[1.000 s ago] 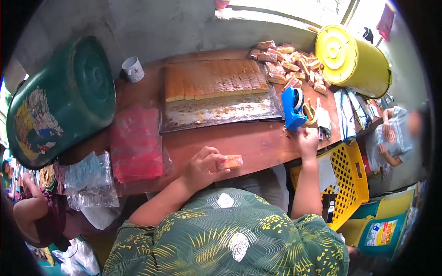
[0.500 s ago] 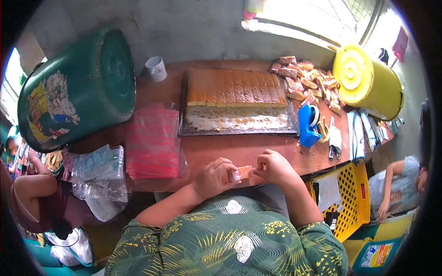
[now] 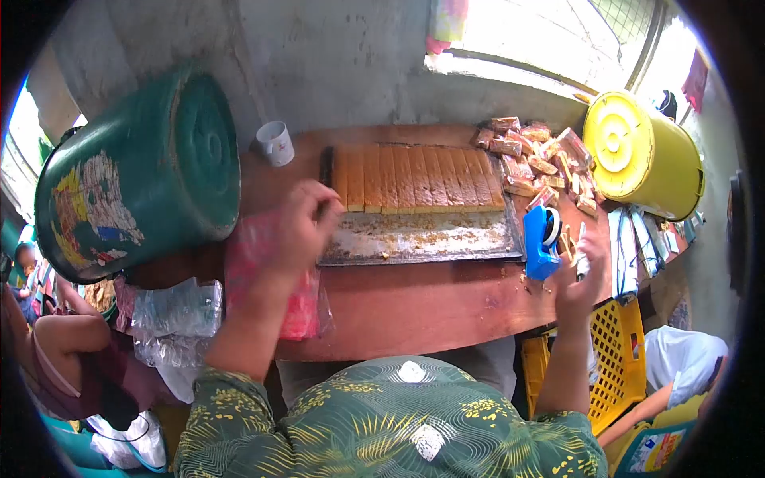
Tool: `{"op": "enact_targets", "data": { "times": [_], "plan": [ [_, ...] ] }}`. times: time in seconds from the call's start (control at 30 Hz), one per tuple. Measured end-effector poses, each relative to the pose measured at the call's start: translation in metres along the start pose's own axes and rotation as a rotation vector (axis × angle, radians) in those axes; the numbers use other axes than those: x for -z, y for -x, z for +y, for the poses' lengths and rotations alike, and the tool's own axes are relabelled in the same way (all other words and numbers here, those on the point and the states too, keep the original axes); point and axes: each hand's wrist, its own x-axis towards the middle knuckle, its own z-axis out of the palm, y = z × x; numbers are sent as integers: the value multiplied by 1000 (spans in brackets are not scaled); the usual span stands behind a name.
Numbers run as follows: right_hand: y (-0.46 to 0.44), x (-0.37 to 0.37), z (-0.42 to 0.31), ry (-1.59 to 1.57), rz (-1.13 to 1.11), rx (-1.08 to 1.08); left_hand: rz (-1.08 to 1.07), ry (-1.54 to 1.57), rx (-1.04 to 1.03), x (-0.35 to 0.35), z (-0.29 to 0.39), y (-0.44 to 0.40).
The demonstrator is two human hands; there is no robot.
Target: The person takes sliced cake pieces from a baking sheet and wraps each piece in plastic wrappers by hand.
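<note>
My left hand (image 3: 309, 219) hangs over the red plastic sheets (image 3: 299, 307), beside the left end of the sliced brown cake (image 3: 414, 179). Its fingers are bent, with a gap between thumb and forefinger and nothing visible in them. The cake fills the back part of a dark tray (image 3: 430, 239). At the right, my right hand (image 3: 580, 275) is spread, slightly blurred, in front of the blue tape dispenser (image 3: 542, 247) and holds nothing visible. Wrapped slices (image 3: 522, 151) lie heaped behind the dispenser; one wrapped piece (image 3: 575, 147) there looks blurred.
A green bin (image 3: 143, 175) lies at the left near a white mug (image 3: 276, 143). Clear plastic bags (image 3: 177, 311) rest at the table's left edge. A yellow bin (image 3: 645, 155) and a yellow crate (image 3: 617, 358) are at the right. Other people are partly visible on both sides.
The wrapped slice has left my left hand, which has moved up and left to the cake's end. My right hand has moved right, from the slice to near the tape dispenser, and opened.
</note>
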Motion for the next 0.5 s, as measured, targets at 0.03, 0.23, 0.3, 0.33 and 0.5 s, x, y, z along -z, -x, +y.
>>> {"op": "enact_targets", "data": {
  "times": [0.03,0.23,0.3,0.33,0.5],
  "plan": [
    [23,-16,3,-108,-130,2,61,-129,-4,10,-26,-24],
    [126,-72,-28,-15,-435,6,38,-723,150,41,-180,-135],
    [128,-74,-26,-48,-425,-37,-153,-879,205,44,-188,-158],
    [129,-74,-24,-75,-427,-78,-218,-972,295,39,-192,-170],
    [122,-71,-27,-60,-480,-109,-511,-1196,681,16,-200,-215]
  ]
}}
